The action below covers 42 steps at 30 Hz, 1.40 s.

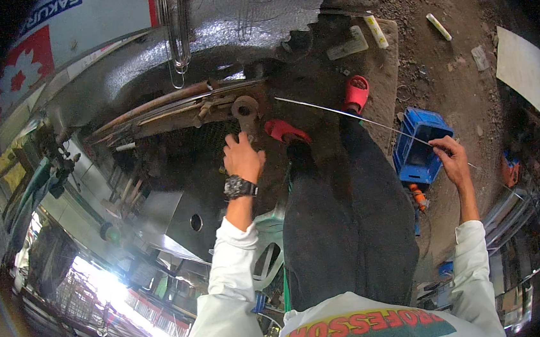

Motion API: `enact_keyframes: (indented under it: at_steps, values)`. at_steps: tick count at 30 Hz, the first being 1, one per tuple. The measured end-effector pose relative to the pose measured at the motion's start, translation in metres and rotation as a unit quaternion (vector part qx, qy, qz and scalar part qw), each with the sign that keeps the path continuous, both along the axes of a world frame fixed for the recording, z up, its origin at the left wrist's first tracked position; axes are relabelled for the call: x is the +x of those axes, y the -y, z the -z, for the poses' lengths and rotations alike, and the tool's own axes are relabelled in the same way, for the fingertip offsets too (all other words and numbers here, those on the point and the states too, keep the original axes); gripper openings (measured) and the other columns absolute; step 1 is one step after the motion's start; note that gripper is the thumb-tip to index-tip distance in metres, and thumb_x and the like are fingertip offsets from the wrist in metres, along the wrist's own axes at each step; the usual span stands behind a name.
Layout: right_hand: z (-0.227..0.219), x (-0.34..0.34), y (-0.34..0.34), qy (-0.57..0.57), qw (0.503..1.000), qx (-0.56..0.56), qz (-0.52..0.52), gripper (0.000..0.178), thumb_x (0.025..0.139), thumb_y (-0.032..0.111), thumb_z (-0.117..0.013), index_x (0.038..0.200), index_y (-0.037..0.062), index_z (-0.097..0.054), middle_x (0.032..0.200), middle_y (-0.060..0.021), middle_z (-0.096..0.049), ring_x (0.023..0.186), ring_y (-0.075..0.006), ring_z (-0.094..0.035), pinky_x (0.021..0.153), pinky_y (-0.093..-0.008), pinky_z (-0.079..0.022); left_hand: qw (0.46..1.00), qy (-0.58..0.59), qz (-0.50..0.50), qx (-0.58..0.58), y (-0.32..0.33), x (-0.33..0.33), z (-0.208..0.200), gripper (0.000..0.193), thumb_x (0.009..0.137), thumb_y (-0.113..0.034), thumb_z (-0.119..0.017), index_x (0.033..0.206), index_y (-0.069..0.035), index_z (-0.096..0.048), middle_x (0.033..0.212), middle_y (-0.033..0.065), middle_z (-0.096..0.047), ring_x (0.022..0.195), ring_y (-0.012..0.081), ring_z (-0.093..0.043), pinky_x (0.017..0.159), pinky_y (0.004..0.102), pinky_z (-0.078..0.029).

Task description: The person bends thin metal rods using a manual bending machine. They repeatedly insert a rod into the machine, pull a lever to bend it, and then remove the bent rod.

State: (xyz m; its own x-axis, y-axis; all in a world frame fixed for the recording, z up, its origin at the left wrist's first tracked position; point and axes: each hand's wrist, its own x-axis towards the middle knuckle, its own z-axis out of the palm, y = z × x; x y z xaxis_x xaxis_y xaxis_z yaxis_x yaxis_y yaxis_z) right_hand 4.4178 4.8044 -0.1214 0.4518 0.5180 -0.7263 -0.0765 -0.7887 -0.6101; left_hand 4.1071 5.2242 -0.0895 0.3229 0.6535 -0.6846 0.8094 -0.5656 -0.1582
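Head view: the right hand pinches a thin metal rod between thumb and fingers, toward the rod's right end, seemingly so that most of its length reaches leftward across the front of the legs. The left hand bends its fingers slightly apart, just below a ring-ended metal piece; whether it touches or grips anything is hidden. Being low and near that piece, it seems placed to steady or work something there.

A blue crate lies beneath the rod near the right hand, a possible snag if the rod dips. Red sandals take up the ground ahead, and a rusty pipe bounds the left hand's space beyond the ring.
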Motion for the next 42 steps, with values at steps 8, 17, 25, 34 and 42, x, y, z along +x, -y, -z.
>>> enact_keyframes:
  at_steps: [8, 17, 25, 34, 42]
  values:
    - [0.022, -0.014, 0.013, 0.021, 0.999, 0.024, -0.015, 0.016, 0.088, 0.004, -0.067, 0.103, 0.0021, -0.074, 0.094, -0.0104, -0.066, 0.092, -0.0244, -0.065, 0.086, -0.0325, -0.048, 0.974, 0.175, -0.033, -0.138, 0.019, 0.047, -0.012, 0.042, 0.086, -0.016, -0.070, 0.127, -0.011, -0.066, 0.121, 0.0197, -0.070, 0.112, 0.0373, -0.067, 0.096, 0.0436, -0.053]
    - [0.019, -0.002, -0.029, 0.063, 0.994, 0.077, -0.034, 0.015, 0.090, 0.001, -0.065, 0.104, -0.0013, -0.071, 0.087, -0.0068, -0.060, 0.085, -0.0184, -0.060, 0.080, -0.0296, -0.046, 0.966, 0.238, -0.092, 0.033, -0.105, 0.066, -0.031, 0.036, 0.096, -0.037, -0.068, 0.119, -0.011, -0.074, 0.103, 0.0182, -0.075, 0.096, 0.0300, -0.074, 0.084, 0.0370, -0.055]
    - [0.029, 0.004, -0.060, 0.049, 0.993, 0.098, -0.054, 0.022, 0.086, 0.002, -0.068, 0.107, 0.0027, -0.072, 0.086, -0.0098, -0.061, 0.081, -0.0236, -0.061, 0.075, -0.0316, -0.047, 0.946, 0.308, -0.100, 0.027, -0.103, 0.057, -0.012, 0.035, 0.098, -0.032, -0.066, 0.122, -0.006, -0.071, 0.110, 0.0140, -0.075, 0.104, 0.0252, -0.071, 0.091, 0.0342, -0.052]
    - [0.046, 0.020, -0.075, 0.029, 0.990, 0.095, -0.097, 0.021, 0.087, 0.005, -0.067, 0.107, 0.0005, -0.072, 0.090, -0.0104, -0.068, 0.084, -0.0230, -0.065, 0.078, -0.0342, -0.050, 0.937, 0.320, -0.142, -0.004, -0.105, 0.053, -0.008, 0.032, 0.097, -0.028, -0.069, 0.120, -0.006, -0.071, 0.108, 0.0106, -0.074, 0.100, 0.0188, -0.068, 0.088, 0.0339, -0.051]
    - [0.092, 0.079, -0.127, -0.063, 0.984, 0.041, -0.162, 0.016, 0.087, 0.003, -0.063, 0.102, -0.0030, -0.068, 0.083, -0.0052, -0.064, 0.080, -0.0155, -0.061, 0.076, -0.0322, -0.050, 0.883, 0.377, -0.263, -0.096, -0.101, 0.041, -0.007, 0.052, 0.091, -0.032, -0.078, 0.132, -0.005, -0.063, 0.116, 0.0090, -0.070, 0.107, 0.0180, -0.064, 0.095, 0.0325, -0.049]
